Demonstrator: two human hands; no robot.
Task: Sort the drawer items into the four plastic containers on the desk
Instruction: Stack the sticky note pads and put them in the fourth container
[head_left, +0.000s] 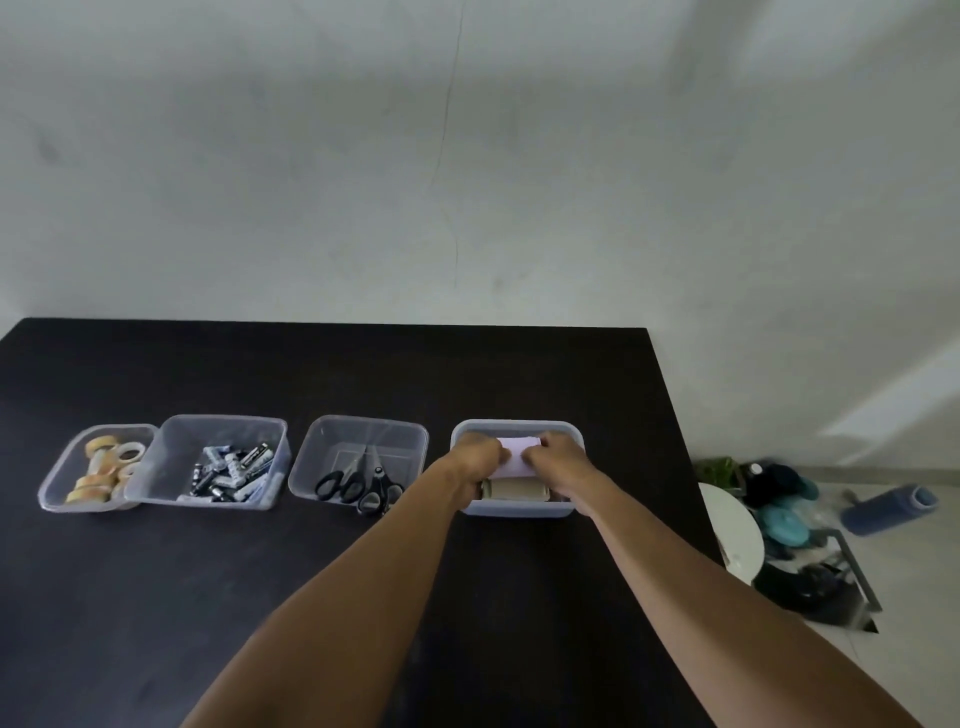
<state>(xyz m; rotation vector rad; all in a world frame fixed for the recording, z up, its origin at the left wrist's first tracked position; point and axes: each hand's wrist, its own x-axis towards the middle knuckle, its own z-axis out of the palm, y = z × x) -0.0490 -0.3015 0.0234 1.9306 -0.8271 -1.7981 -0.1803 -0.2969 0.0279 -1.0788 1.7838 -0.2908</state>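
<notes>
Two bare forearms reaching forward over the black matte desk (156, 597). Left hand (475, 460) and right hand (558, 460) both inside the rightmost clear plastic container (519, 512), fingers curled and pinching a pale pink pad of paper (514, 457) from either side, held above a beige roll-like item (514, 489) lying in the same tub. Further left along the row: clear tub of black-handled scissors (358, 486), clear tub of loose batteries (231, 470), clear tub of yellowish tape rolls (104, 470), the last two touching. Off the desk to the right, blue cylindrical bottle (891, 509) on the floor. Beyond, pale grey wall (467, 156).
</notes>
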